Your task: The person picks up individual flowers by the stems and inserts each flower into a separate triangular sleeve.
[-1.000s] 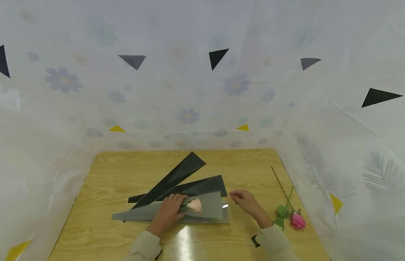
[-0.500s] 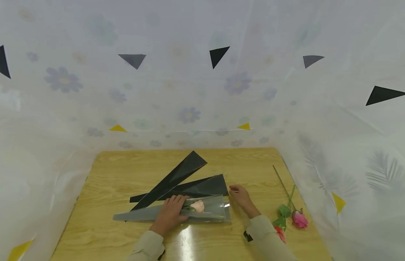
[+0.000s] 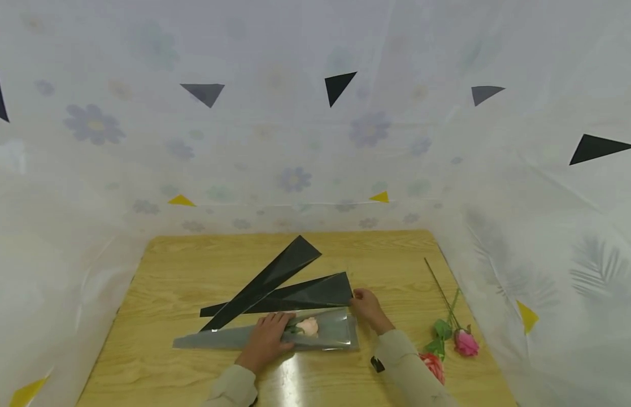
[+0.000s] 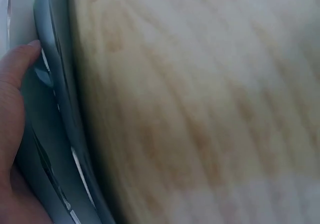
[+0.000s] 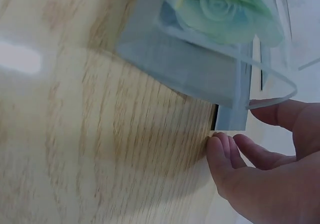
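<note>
Your left hand rests, fingers spread, on the clear sleeve, flat on the table with the pale rose inside — press too hard and you could crush it. Your right hand is at the corner of the nearer black sleeve — pinching or not, I can't tell; tugging might snag both sleeves.
</note>
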`<state>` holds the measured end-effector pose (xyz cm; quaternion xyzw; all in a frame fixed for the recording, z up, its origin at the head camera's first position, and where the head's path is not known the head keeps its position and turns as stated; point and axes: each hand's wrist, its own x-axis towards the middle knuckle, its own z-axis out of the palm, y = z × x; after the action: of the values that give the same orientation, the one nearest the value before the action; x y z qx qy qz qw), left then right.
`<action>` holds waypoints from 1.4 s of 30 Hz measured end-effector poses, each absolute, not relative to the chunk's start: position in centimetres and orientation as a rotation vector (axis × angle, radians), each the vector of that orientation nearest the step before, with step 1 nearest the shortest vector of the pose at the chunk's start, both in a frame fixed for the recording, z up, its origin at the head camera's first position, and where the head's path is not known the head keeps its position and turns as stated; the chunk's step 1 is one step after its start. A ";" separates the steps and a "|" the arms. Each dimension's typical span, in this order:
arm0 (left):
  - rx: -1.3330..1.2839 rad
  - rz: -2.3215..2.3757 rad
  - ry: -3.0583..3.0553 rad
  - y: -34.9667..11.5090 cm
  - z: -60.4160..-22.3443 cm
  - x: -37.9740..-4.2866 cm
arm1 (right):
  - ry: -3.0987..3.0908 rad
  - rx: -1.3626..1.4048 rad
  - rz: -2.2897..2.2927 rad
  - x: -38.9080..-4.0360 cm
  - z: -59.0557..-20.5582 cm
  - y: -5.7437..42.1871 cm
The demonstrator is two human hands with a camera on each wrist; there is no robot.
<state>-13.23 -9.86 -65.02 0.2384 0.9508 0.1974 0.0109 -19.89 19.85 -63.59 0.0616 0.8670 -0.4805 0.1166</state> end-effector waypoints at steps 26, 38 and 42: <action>0.742 0.936 2.922 -11.2 -63.8 -15.1 | 2.879 0.123 -1.134 -22.3 -65.2 17.7; 0.737 0.423 3.042 -10.6 -63.8 -19.1 | 2.878 0.054 -1.058 -21.0 -62.2 16.1; 0.702 0.394 3.033 -10.3 -64.2 -19.5 | 2.814 0.093 -1.103 -21.3 -63.1 16.3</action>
<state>-19.54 -10.31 -64.22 0.2236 0.9666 0.1256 0.0018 -21.33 16.29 -63.10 0.0306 0.9290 -0.3642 0.0587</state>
